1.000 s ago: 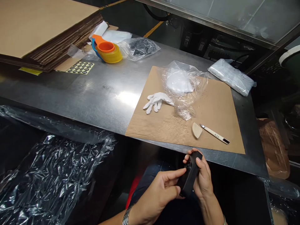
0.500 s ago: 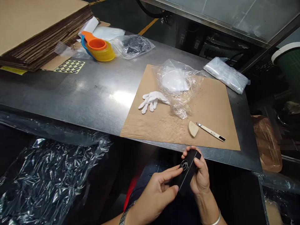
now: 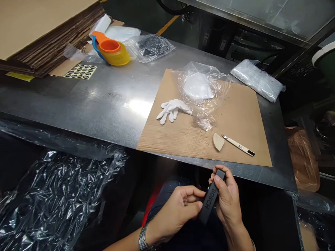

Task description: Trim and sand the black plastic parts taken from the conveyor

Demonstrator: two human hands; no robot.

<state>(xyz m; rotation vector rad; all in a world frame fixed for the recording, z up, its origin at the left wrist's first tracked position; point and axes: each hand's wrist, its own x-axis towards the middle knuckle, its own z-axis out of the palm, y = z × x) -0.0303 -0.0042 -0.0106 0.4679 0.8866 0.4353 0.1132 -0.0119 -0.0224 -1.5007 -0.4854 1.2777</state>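
Note:
A black plastic part (image 3: 211, 199) lettered BOSCH is held in front of the table edge, its narrow lettered side facing up. My right hand (image 3: 227, 195) is closed round its upper end, thumb on the lettered side. My left hand (image 3: 181, 209) grips the lower left edge of the part between thumb and fingers. Beyond the hands, on a cardboard sheet (image 3: 180, 143), lie a pale wedge-shaped block (image 3: 218, 142) and a craft knife (image 3: 238, 145) marked A26. A white glove (image 3: 172, 109) rests farther left, touching a clear plastic bag (image 3: 205, 120) with white material inside.
The metal table (image 3: 110, 111) carries a stack of cardboard (image 3: 52, 35), a sheet of round stickers (image 3: 81, 71), yellow and orange tape rolls (image 3: 119, 57), a bag of black items (image 3: 150, 47) and a wrapped white pack (image 3: 258, 79). Black plastic film (image 3: 57, 195) hangs at lower left.
The black part has been turned: its round recess faced up before, and now the lettered narrow side does. Both hands still hold it. The view has shifted slightly.

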